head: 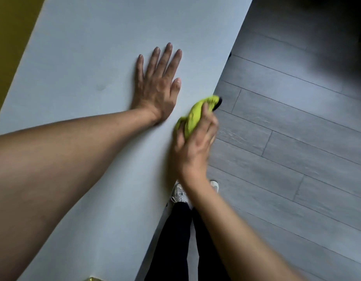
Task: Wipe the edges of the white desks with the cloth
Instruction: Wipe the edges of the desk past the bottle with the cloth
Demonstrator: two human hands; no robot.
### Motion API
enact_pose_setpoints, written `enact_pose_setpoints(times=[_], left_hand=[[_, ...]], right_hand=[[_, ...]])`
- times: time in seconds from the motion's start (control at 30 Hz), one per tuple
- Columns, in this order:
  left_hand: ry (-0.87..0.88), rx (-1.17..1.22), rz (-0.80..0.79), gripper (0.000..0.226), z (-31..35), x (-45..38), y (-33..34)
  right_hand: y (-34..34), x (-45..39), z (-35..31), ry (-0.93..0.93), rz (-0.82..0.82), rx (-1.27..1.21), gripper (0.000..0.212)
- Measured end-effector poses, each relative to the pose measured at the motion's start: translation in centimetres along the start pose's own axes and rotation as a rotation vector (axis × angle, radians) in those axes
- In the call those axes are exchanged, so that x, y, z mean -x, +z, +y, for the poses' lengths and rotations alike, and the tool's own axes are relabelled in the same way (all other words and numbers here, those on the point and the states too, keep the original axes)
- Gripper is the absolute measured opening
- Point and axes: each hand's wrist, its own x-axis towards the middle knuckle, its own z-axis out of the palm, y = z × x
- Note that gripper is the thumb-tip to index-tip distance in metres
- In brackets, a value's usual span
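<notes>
A white desk (90,57) fills the left and middle of the head view, its right edge running diagonally from top right down to the bottom centre. My left hand (157,86) lies flat on the desktop with fingers straight and spread. My right hand (195,142) grips a bunched yellow-green cloth (195,114) against the desk's right edge, just right of my left wrist. Part of the cloth is hidden under my fingers.
Grey plank flooring (287,138) lies to the right of the desk. My legs in dark trousers and white shoes (177,193) stand beside the desk edge. A yellow-olive surface (9,37) borders the desk on the far left.
</notes>
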Motion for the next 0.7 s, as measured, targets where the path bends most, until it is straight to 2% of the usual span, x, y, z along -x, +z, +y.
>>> enact_pose_setpoints(times=[0.1, 0.2, 0.3, 0.5, 0.6, 0.7], left_hand=[[0.009, 0.020, -0.006, 0.065, 0.1, 0.0, -0.1], [0.010, 0.014, -0.007, 0.065, 0.1, 0.0, -0.2], [0.027, 0.014, -0.023, 0.066, -0.1, 0.1, -0.2], [0.095, 0.028, -0.095, 0.063, -1.4, 3.9, -1.0], [0.183, -0.010, -0.114, 0.065, -3.5, 8.7, -1.4], [0.232, -0.051, -0.091, 0.066, -5.8, 13.6, -1.1]], right_hand=[[-0.2, 6.5, 0.3, 0.014, -0.045, 0.032, 0.064], [-0.3, 7.5, 0.2, 0.023, -0.044, 0.029, 0.064], [0.0, 4.2, 0.1, -0.024, -0.012, 0.037, 0.062], [0.6, -7.3, -1.5, 0.041, 0.047, 0.123, 0.063], [0.6, -8.8, -1.7, 0.063, 0.033, 0.133, 0.064], [0.9, -6.9, -1.4, 0.080, 0.066, 0.102, 0.063]])
